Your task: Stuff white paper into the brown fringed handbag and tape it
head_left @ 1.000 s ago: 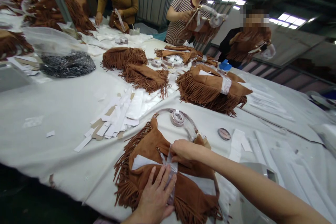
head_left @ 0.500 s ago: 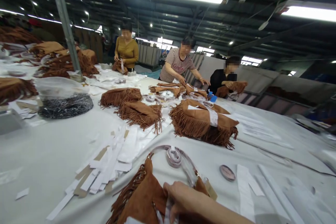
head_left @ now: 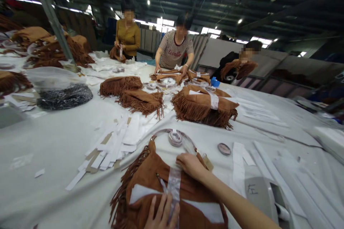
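Observation:
A brown suede fringed bag (head_left: 150,175) lies before me at the near table edge, with white paper (head_left: 142,193) folded across it and a strip of clear tape (head_left: 174,184) running over the paper. My left hand (head_left: 162,216) lies flat on the bag at the tape's near end, fingers stretched out. My right hand (head_left: 191,164) presses the tape's far end near the bag's top, fingers curled down. The bag's wrapped handle (head_left: 185,143) arches beyond it.
White paper strips (head_left: 113,146) lie to the left, tape rolls (head_left: 223,149) to the right, a tape dispenser (head_left: 263,196) at near right. More fringed bags (head_left: 201,107) lie mid-table. Three other people work at the far side. A dark bundle in plastic (head_left: 64,96) sits left.
The camera lifted toward the ceiling, then dropped back. My left hand left the picture and returned. My right hand stayed at the bag's top on the tape.

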